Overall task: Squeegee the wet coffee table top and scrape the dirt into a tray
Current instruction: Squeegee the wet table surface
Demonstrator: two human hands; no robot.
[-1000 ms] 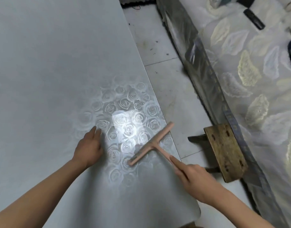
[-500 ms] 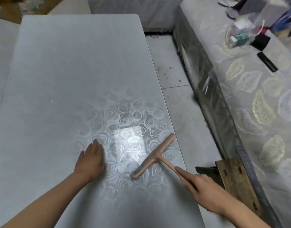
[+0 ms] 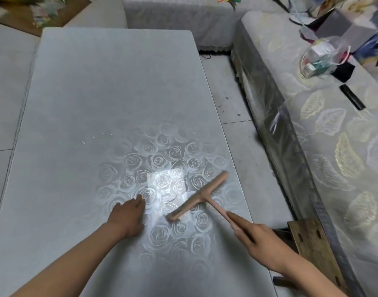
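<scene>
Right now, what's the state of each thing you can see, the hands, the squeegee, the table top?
table top, glossy glare at the near end, white crumbs beyond.
squeegee, blade on the table top, set diagonally.
right hand, grips the squeegee handle, forefinger along it.
left hand, palm down, resting on the table top.
plastic bag, lying on the sofa, boxes inside.

View: is tilting upward, taking in the counter [image 3: 98, 93]'s far edge and a plastic bag [image 3: 322, 57] on the sofa [image 3: 333, 136] at upper right.
Left hand [image 3: 128, 219]: is sliding rightward over the counter, closing on the squeegee [image 3: 199, 197]'s lower blade end.
Crumbs [image 3: 83, 142]: are coming into sight at centre left.
Wooden stool [image 3: 312, 247]: is dropping toward the lower right corner.
</scene>
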